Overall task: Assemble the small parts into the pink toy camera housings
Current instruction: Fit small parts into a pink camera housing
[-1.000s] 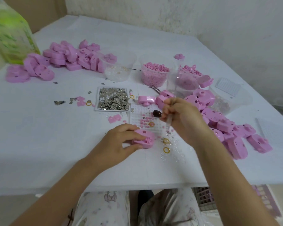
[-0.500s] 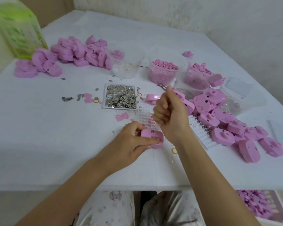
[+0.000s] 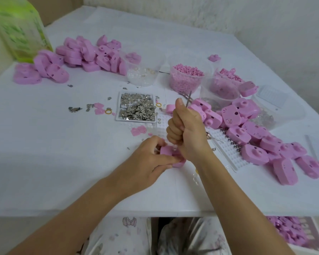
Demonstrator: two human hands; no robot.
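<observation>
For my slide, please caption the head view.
Left hand holds a pink housing; right hand grips a thin metal tool upright over it.

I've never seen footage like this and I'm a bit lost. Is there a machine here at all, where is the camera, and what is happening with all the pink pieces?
There is no machine here. These are a person's two bare hands, filmed by one wide-angle camera worn on the head, which looks forward and down. The left hand grips a pink toy camera housing down by the white table. The right hand is a fist round a thin metal tool. The tool's top sticks up above the fist, and its lower end is hidden near that housing. Further back lie a flat tray of small metal parts and a tub of small pink pieces. There is also a left pile of housings and a right pile of housings.
</observation>
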